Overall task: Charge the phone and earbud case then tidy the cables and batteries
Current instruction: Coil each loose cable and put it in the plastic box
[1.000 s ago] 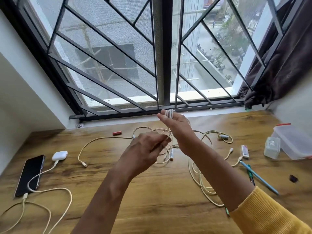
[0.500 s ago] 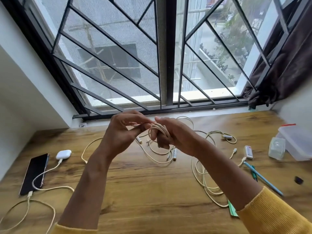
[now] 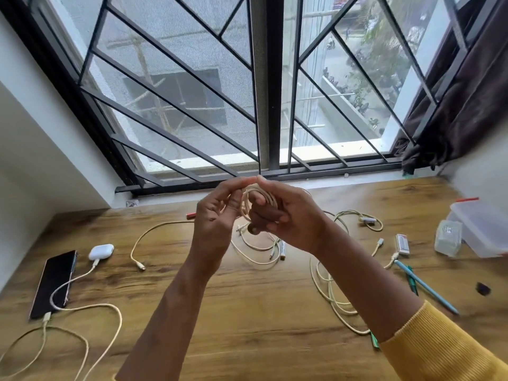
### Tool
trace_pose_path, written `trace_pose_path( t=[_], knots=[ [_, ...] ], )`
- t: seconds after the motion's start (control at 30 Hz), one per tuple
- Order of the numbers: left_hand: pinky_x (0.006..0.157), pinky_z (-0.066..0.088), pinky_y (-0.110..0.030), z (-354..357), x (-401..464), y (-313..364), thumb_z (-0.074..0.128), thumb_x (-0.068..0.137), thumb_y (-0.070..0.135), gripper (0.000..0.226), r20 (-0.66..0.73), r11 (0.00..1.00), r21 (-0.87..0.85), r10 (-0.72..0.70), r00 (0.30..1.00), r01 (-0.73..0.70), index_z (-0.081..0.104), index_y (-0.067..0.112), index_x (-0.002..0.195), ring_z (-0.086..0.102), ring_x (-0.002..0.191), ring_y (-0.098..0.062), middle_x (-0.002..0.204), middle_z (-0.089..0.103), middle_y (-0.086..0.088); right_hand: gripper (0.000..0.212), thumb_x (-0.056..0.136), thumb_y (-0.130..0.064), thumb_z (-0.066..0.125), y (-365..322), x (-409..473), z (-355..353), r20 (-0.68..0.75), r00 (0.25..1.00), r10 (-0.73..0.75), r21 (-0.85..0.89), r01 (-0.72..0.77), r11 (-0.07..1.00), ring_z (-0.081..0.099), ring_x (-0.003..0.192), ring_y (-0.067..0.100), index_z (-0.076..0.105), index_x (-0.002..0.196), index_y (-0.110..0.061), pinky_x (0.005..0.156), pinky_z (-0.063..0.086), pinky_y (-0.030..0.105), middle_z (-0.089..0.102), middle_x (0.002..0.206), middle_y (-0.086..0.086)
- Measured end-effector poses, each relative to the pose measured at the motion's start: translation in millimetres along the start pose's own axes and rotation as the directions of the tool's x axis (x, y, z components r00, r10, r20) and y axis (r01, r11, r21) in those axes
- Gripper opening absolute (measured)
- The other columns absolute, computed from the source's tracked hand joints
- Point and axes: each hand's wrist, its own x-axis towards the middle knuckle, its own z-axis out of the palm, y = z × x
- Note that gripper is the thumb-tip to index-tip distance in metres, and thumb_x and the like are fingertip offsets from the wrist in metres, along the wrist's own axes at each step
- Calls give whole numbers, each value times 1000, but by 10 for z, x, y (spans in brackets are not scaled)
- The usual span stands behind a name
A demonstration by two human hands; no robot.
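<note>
Up in the air over the wooden table [image 3: 247, 320], close to the window bars [image 3: 170, 105]: a small coil of cream cable [image 3: 257, 200], looped round the fingers of the right hand [image 3: 286, 218], which curl tight on it. Left hand [image 3: 217, 215] right beside it, fingers bent and pinching the coil's top edge, tips meeting the right hand's tips. Loose end of that cable hanging down between the two wrists.

Far left on the table: a black phone [image 3: 53, 281] lying flat, with a cream cord [image 3: 90, 306] plugged into its near end. Just beside the phone's far corner, a white earbud case [image 3: 101, 251], also with a cord in it.

Under the hands and off to the right: more cream cables [image 3: 330, 292] in messy loops, flat on the wood. Near the middle, a white battery [image 3: 282, 248]. Behind the left hand, a red battery [image 3: 191, 215].

Right side: a clear plastic box [image 3: 483, 226], a blue pen [image 3: 426, 287] and a green pen [image 3: 411, 281], touching.
</note>
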Motion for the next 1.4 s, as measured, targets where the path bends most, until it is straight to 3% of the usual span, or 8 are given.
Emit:
trace_pose_path(
  t=[0.23, 0.4, 0.5, 0.67, 0.87, 1.03, 1.27, 1.4],
  knots=[
    [66, 57, -34, 189, -81, 101, 19, 107, 53, 65, 64, 976, 174, -144, 987, 131, 61, 8, 128, 69, 75, -19, 92, 73, -7, 45, 114, -41, 31, 12, -23, 58, -52, 999, -15, -72, 12, 997, 33, 51, 18, 52, 85, -14, 59, 43, 36, 31, 49, -3],
    [62, 61, -35, 229, -47, 188, 31, 103, 70, 78, 90, 954, 165, -266, 960, 249, 56, -3, 110, 66, 63, -23, 73, 72, -9, 80, 111, -59, 20, 1, -31, 148, -103, 993, 59, -141, -73, 987, 36, 54, 23, 54, 62, -6, 52, 47, 33, 30, 56, 9],
    [50, 54, -29, 260, -9, 275, 49, 100, 60, 60, 70, 939, 65, -341, 938, 337, 56, 0, 103, 59, 50, -19, 60, 63, -7, 86, 108, -64, 20, 25, -19, 124, -59, 991, 120, -143, -127, 981, 45, 55, 20, 53, 84, 12, 52, 51, 31, 40, 55, 5],
    [46, 45, -27, 220, 36, 268, 58, 105, 43, 36, 74, 937, 9, -348, 935, 348, 55, 9, 94, 51, 46, -20, 56, 56, -6, 60, 111, -50, 28, 51, -13, 78, -13, 992, 122, -70, -123, 990, 54, 63, 19, 57, 97, 1, 50, 55, 31, 50, 62, 6],
    [64, 46, -40, 132, 37, 166, 61, 99, 42, 29, 66, 936, -27, -349, 935, 351, 62, 15, 109, 49, 71, -31, 79, 50, -13, 56, 113, -44, 26, 39, -7, 14, -10, 992, 127, -68, -127, 989, 68, 77, 25, 58, 128, -1, 63, 61, 37, 67, 86, 17],
    [55, 51, -28, 74, 26, 133, 63, 100, 36, 17, 54, 923, -99, -369, 928, 372, 66, 23, 111, 41, 72, -30, 82, 41, -15, 57, 113, -49, 29, 42, 12, 15, -13, 989, 147, -114, -147, 983, 67, 92, 32, 58, 132, -4, 83, 63, 46, 66, 98, 20],
    [62, 56, -29, 133, -49, 185, 48, 112, 30, 15, 60, 911, -183, -364, 930, 369, 51, 19, 122, 65, 63, -9, 61, 63, 5, 67, 112, -49, 36, 98, 62, 131, -178, 979, 101, -87, -118, 989, 68, 84, 30, 64, 122, 11, 85, 62, 49, 68, 90, 21],
    [73, 58, -39, 93, -22, 239, 48, 111, 35, 18, 59, 914, -189, -353, 934, 358, 49, 19, 120, 70, 77, -17, 76, 71, -4, 54, 106, -30, 26, 50, 43, 95, 18, 992, 126, 23, -126, 992, 66, 97, 31, 65, 117, 5, 100, 55, 49, 69, 98, 22]
  ],
)
